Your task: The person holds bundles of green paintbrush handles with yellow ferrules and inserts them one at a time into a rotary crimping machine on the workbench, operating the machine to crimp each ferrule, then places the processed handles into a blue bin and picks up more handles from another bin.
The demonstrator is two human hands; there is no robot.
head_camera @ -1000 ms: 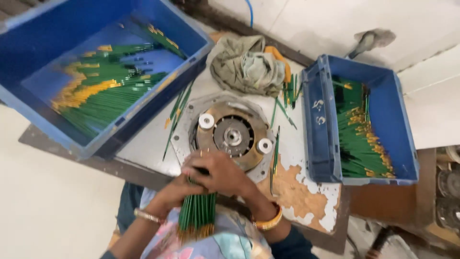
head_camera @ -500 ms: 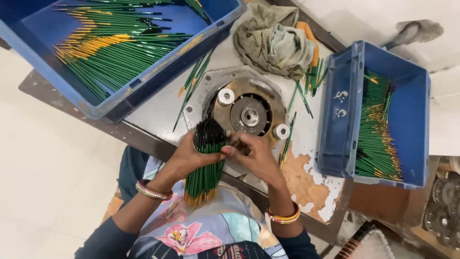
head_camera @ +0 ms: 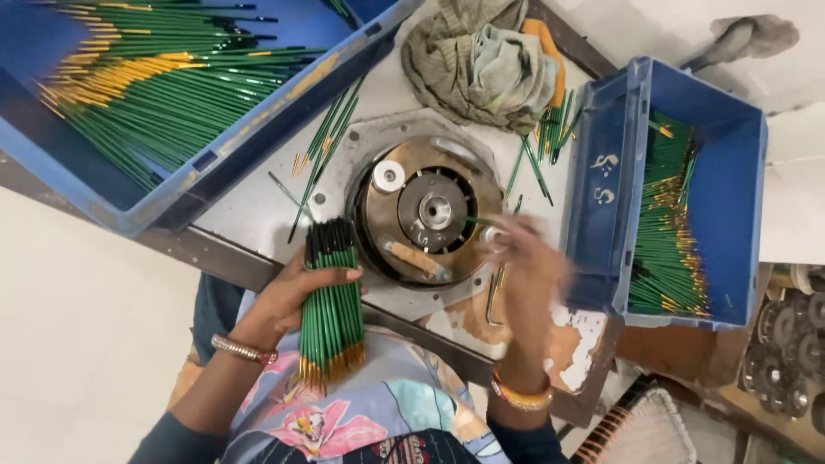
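Firmly, the left hand (head_camera: 296, 296) gripped a bundle of green sticks (head_camera: 331, 314); right of it, the blurred right hand (head_camera: 524, 266) pinched one green stick (head_camera: 477, 222) over the round metal disc (head_camera: 425, 210).

Lighting: bright, even, diffuse; source not visible. Shadows: soft, faint, beneath the large blue crate (head_camera: 129, 219). Glare: mild sheen on the metal disc (head_camera: 427, 210). Blur: right hand (head_camera: 526, 266) motion-smeared; left hand (head_camera: 296, 288) and green stick bundle (head_camera: 331, 305) sharp. Edges: slight wide-angle stretch.

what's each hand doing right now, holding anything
Left hand: closed around a bundle of green sticks.
Right hand: blurred, by the round metal fixture; cannot tell its grip.
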